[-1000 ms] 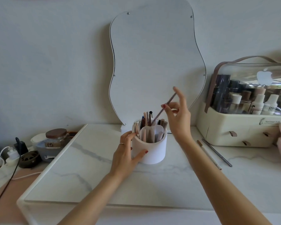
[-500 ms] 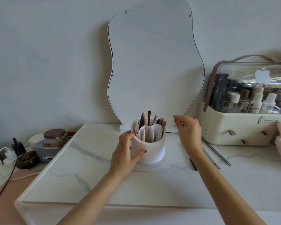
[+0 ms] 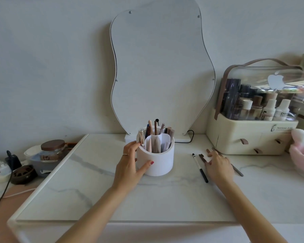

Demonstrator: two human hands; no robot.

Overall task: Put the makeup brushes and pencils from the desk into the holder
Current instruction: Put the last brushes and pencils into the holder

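A white round holder (image 3: 158, 162) stands mid-desk with several brushes and pencils (image 3: 155, 128) upright in its compartments. My left hand (image 3: 130, 163) is wrapped around the holder's left side. My right hand (image 3: 218, 166) lies low on the marble to the right, fingers spread over loose items. A black-and-white pencil (image 3: 200, 168) lies just left of it, apart from the fingers. A short brown brush (image 3: 202, 157) sits at my fingertips. A thin dark brush (image 3: 236, 170) runs under and past the hand on its right side. Nothing is lifted.
A wavy mirror (image 3: 162, 72) leans on the wall behind the holder. A cream cosmetics organiser (image 3: 249, 137) with a clear lid stands at right, a pink fluffy item (image 3: 302, 155) beside it. A lidded jar (image 3: 52, 150) and cables sit off the marble slab at left.
My right hand dropped a thin pencil into the holder, then swung down and right to the desk, landing over the loose brushes. The left hand stayed on the holder.
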